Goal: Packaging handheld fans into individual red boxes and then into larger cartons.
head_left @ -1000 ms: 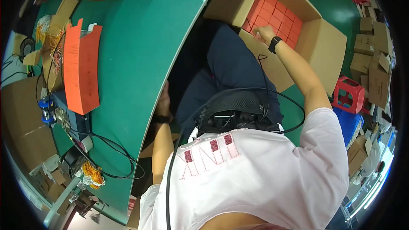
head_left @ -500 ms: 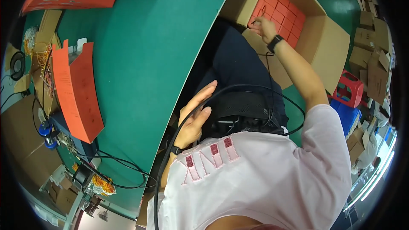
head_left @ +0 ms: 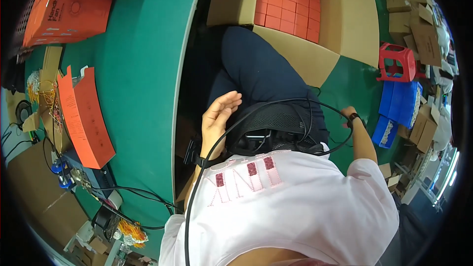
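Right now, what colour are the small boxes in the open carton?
Small boxes: orange-red, best seen in the head view.

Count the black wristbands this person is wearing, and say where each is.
2: one wristband behind the open left hand, the other wristband behind the right hand, beyond the cable loop.

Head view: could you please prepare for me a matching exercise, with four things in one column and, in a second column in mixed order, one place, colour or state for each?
Column one
1. Left hand
2. Small boxes
3. Stool
4. Bins

Column two
A. Blue, just below the red thing at the picture's right
B. Open, near the dark trousers
C. Red, right of the carton in the picture
D. Packed in rows inside the carton

Right pairs: 1-B, 2-D, 3-C, 4-A
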Demonstrator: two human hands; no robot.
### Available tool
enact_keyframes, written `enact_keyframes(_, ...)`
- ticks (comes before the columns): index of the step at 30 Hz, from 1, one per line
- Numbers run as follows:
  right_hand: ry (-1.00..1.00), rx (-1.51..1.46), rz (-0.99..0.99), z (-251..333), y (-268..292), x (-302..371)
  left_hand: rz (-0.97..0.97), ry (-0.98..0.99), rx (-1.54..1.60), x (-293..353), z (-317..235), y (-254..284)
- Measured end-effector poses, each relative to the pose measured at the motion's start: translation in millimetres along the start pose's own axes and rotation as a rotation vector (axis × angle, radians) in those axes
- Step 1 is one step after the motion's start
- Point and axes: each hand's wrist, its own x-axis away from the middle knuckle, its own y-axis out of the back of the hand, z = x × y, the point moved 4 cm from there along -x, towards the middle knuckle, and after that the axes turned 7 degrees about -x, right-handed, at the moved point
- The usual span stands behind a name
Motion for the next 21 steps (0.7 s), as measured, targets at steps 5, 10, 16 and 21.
enact_keyframes(5, 0.52, 0.313, 0.138, 83, -72, -24, -0.124, -0.024, -0.104, 13, 4, 1)
enact_keyframes(10, 0.421, 0.282, 0.86, 172, -185, -57, -0.24, -0.106, -0.286, 9, -6, -4)
enact_keyframes(16, 0.484, 0.535, 0.914, 222, -227, -89, -0.342, -0.156, -0.727, -31, -26, 1)
enact_keyframes(21, 0.379, 0.41, 1.041, 256, -225, -42, -0.285, -0.275, -0.96, -66, -57, -28)
